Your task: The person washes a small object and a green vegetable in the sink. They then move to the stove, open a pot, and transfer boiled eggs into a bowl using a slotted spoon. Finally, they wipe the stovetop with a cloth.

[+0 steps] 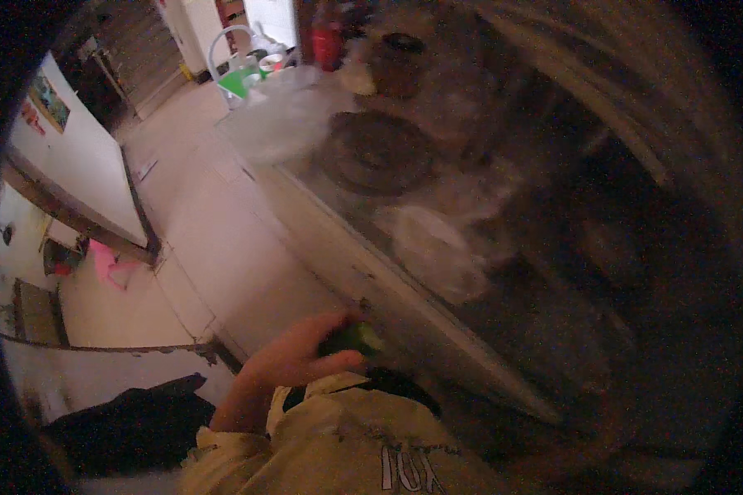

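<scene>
My left hand (304, 351) is in front of my yellow shirt (355, 437), near the counter's front edge. Its fingers curl round a small green thing (362, 337), dark on one side and pale at its right end; blur hides its kind. At the lower right, a dim brownish smear (607, 433) seems to be my right hand or forearm, deep in shadow. Its fingers cannot be made out. Closest to the left hand on the counter (470, 342) lies a pale, crumpled-looking thing (442, 247), perhaps a plastic bag.
A dark round object (377, 153) sits farther along the counter, beside a whitish translucent bag (276, 115). Beyond are a white-handled basket (233, 78) with green in it and a red container (327, 48). A pink stool (111, 262) stands past the doorway at left.
</scene>
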A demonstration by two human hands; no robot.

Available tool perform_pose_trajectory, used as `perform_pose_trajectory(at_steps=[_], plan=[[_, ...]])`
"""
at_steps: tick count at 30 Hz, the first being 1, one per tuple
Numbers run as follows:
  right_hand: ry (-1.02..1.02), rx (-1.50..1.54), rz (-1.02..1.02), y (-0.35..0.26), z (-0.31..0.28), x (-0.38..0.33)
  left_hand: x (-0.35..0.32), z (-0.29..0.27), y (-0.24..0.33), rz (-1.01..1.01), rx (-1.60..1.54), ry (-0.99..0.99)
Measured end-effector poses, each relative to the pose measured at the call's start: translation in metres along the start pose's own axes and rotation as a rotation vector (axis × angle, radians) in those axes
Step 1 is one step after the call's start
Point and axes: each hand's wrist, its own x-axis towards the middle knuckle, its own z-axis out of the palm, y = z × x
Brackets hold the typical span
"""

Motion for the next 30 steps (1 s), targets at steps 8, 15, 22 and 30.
perform_pose_trajectory(at_steps=[8, 15, 22, 30], plan=[[-0.301, 0.115, -0.28, -0.19, 0.117, -0.012, -0.112, -0.138, -0.069, -0.095, -0.703, 0.561], [-0.792, 0.594, -0.471, -0.3, 0.293, -0.019, -0.194, -0.213, -0.099, 0.123, -0.259, 1.097], [-1.025, 0.443, -0.479, -0.374, 0.453, 0.006, -0.217, -0.313, -0.129, -0.092, -0.133, 1.423], [-1.436, 0.669, -0.708, -0.526, 0.656, 0.049, -0.258, -0.425, -0.145, 0.254, -0.618, 1.964]])
